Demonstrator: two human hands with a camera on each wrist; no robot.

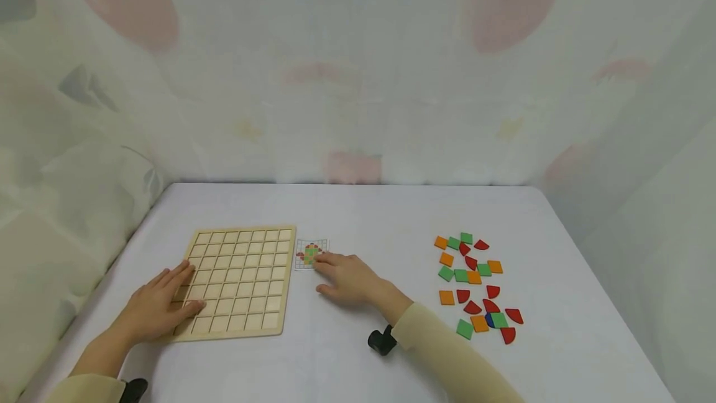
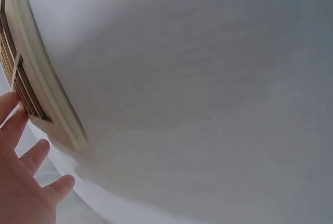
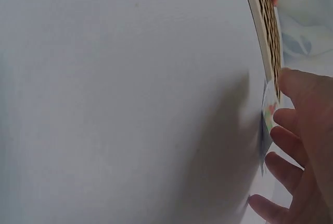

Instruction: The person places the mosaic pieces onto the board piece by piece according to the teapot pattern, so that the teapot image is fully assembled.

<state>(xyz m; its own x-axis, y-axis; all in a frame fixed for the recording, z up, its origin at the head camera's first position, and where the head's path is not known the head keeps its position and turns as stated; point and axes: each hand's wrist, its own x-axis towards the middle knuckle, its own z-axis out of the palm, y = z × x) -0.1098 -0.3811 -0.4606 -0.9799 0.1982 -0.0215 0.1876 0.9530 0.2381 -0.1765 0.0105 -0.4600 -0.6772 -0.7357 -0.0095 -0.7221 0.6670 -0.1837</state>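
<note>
A pale wooden grid board (image 1: pixel 240 282) lies on the left of the white table. Over its left edge rests my left hand (image 1: pixel 153 306), fingers spread; the left wrist view shows the fingertips at the board's rim (image 2: pixel 49 83). Just right of the board lies a small pattern card (image 1: pixel 304 257) printed with a red, green and orange figure on a grid. My right hand (image 1: pixel 349 278) touches the card's right side with extended fingertips and covers part of it. In the right wrist view those fingers (image 3: pixel 289 172) are apart, with the card (image 3: pixel 270 107) beyond them.
On the right of the table (image 1: pixel 380 210) lie scattered flat tiles: orange squares (image 1: pixel 446 298), green squares (image 1: pixel 464 328), red quarter-circles (image 1: pixel 513 316) and a partly covered blue piece (image 1: pixel 490 320). A patterned curtain (image 1: pixel 358 98) hangs behind and at both sides.
</note>
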